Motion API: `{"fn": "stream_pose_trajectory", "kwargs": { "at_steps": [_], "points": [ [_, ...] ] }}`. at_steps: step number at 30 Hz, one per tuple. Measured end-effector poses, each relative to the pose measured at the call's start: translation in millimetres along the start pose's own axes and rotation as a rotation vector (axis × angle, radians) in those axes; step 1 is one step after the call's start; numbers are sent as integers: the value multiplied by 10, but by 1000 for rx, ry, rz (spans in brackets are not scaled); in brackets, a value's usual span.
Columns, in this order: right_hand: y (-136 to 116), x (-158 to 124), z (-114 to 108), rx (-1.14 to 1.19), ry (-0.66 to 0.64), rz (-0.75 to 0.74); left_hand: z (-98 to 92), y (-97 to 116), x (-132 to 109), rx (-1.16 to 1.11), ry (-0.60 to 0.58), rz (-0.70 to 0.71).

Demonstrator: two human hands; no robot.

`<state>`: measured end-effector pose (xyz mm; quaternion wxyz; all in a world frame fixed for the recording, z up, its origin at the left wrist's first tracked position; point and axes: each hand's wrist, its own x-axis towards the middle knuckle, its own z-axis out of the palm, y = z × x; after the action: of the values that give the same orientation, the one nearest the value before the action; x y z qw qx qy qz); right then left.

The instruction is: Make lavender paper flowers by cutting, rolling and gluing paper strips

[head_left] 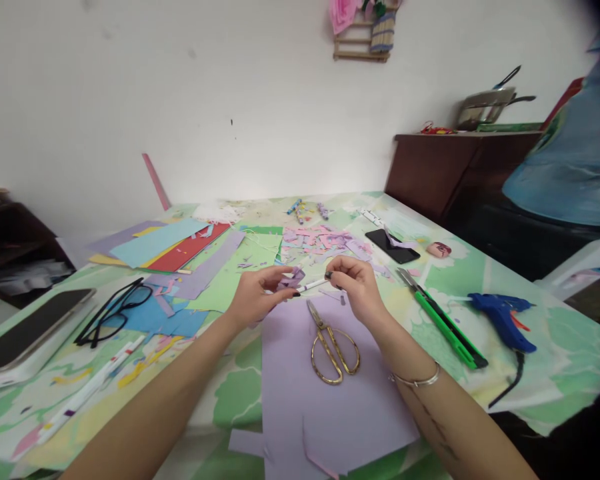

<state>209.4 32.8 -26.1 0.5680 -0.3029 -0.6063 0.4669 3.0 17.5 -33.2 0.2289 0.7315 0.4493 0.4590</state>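
Note:
Between the thumb and fingers of my left hand (pixel 263 291) is a small folded piece of purple paper (pixel 296 276). My right hand (pixel 353 283) is closed in a pinch just to the right, and whatever its fingertips hold is too small to make out. A thin white stick (pixel 314 285) shows between the two hands; I cannot tell whether it is held or lies on the table. Below them, gold-handled scissors (pixel 336 353) rest on a large purple sheet (pixel 300 400), blades pointing away from me.
Right of my arm lie a green utility knife (pixel 450 327), a blue glue gun (pixel 505 320) and a phone (pixel 393 247). Leftward are black glasses (pixel 113 313), another phone (pixel 35 327) and coloured paper sheets (pixel 160 243). Paper scraps (pixel 315 239) litter the back. A person (pixel 565 153) is at far right.

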Motion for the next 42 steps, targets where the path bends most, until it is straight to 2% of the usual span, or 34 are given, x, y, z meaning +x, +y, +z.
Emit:
{"fn": "stream_pose_trajectory", "kwargs": {
  "at_steps": [4, 9, 16, 28, 32, 38, 42],
  "points": [
    [17, 20, 6, -23, -8, 24, -13, 39, -11, -87, -70, -69],
    [9, 13, 21, -31, -41, 40, -5, 13, -17, -31, -104, -16],
    [-47, -24, 35, -33, -106, 69, 27, -7, -36, 86, -66, 192],
    [-45, -27, 35, -51, -220, 134, 36, 13, -81, 244, -130, 351],
    [-56, -36, 39, -53, -249, 135, 47, 31, -81, 345, -74, 453],
    [-57, -44, 38, -90, -270, 124, 49, -12, -82, 598, 12, 706],
    [-42, -56, 36, -129, -287, 131, 38, -31, -98, 681, 28, 786]
  ]
}}
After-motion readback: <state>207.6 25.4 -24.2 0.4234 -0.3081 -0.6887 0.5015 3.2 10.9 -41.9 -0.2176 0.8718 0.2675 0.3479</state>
